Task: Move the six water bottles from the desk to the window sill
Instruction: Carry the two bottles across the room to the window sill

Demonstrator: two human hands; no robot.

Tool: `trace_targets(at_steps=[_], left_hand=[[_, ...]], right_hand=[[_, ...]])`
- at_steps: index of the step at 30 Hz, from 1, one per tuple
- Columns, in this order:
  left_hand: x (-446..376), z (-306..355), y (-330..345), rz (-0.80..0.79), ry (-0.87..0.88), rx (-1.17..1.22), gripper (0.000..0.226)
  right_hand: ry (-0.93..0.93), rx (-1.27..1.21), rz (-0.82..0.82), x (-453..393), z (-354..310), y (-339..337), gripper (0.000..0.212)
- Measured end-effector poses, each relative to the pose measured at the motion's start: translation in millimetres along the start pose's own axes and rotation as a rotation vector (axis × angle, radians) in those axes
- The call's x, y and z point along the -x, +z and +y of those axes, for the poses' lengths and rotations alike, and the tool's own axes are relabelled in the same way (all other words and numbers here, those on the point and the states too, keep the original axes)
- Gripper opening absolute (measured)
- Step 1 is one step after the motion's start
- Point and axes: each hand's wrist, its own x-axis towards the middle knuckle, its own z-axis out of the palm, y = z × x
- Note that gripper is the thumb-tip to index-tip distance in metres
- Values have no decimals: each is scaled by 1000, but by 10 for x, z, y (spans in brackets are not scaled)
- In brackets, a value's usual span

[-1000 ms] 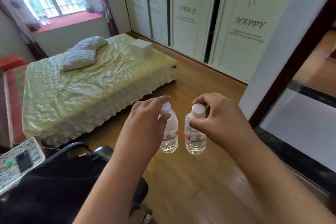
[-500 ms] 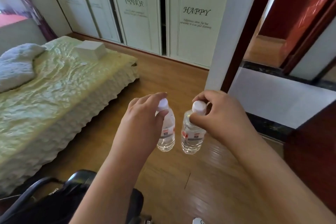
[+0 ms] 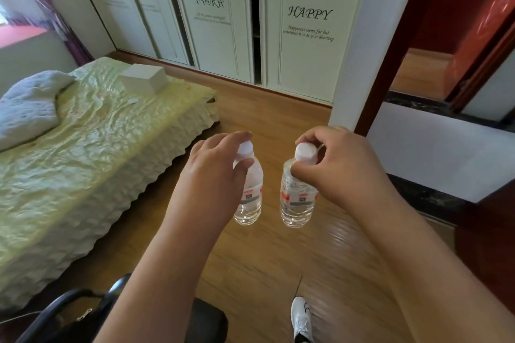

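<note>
Two small clear water bottles with white caps and red-and-grey labels hang in the air over the wooden floor. My left hand [image 3: 214, 172] pinches the left bottle [image 3: 249, 203] at its neck. My right hand [image 3: 340, 167] pinches the right bottle [image 3: 296, 203] just under its cap. Both bottles hang upright, a little apart from each other. The red window sill [image 3: 19, 35] shows at the far left edge, beyond the bed. The desk is out of view.
A bed [image 3: 83, 147] with a pale green cover, a grey blanket and a white box fills the left. White wardrobe doors [image 3: 306, 22] line the far wall. A dark doorframe [image 3: 395, 36] stands at right. A black chair [image 3: 83, 315] and my white shoe [image 3: 301, 317] are below.
The view has swung to the right: the window has slid out of the frame and the doorway has come in. Both hands keep their hold on the bottles, which hang as before.
</note>
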Motion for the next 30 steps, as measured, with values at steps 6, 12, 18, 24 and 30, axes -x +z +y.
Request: trace_targets(at_steps=[6, 12, 18, 24, 30], left_hand=[[-503, 58, 130, 21, -36, -32, 42], [-1012, 162, 296, 46, -83, -8, 42], [-1364, 181, 431, 92, -123, 27, 42], [-1682, 51, 511, 91, -139, 29, 42], [-2069, -351, 604, 70, -109, -2, 42]], right_hand=[[-37, -51, -49, -605, 98, -9, 29], [-134, -68, -69, -1212, 219, -49, 30], [-193, -53, -106, -1682, 333, -43, 32], [-191, -46, -134, -2061, 352, 60, 32], [-129, -33, -146, -2421, 302, 331, 34]])
